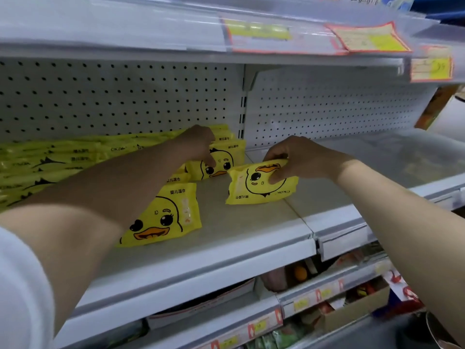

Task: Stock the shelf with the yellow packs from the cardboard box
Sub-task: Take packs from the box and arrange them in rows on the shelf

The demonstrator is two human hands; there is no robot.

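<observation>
Shelf board [239, 222]: white metal, runs across the middle of the frame. It carries all the yellow packs in view, and the right half is bare.
Pegboard back panel [113, 96]: white and perforated, in two sections joined by a slotted upright at centre.
Upper shelf edge [100, 44]: across the top of the frame, with a clear strip holding yellow-and-red price tags [370, 39] at upper right. The print is blurred.
Stacked packs [50, 162]: yellow with black print, lying flat in a row at centre left and running back to the pegboard.
Lower shelves [324, 293]: bottom right, holding mixed goods and small price labels. The items are too blurred to name.
Front duck pack [166, 217]: yellow with a cartoon duck face, standing upright and tilted near the front edge, left of centre.
Held duck pack [261, 182]: same print, turned upside down, at centre frame just right of the others. I cannot tell whether its lower edge touches the board.
Rear duck pack [221, 162]: upright, behind the front one and close to the slotted upright.
Right hand [297, 159]: pinches the held duck pack at its upper edge, thumb on the printed face and fingers over the top.
Left hand [198, 144]: reaches in from lower left, fingers bent down over the top of the rear duck pack with one fingertip on its face. The thumb is hidden.
</observation>
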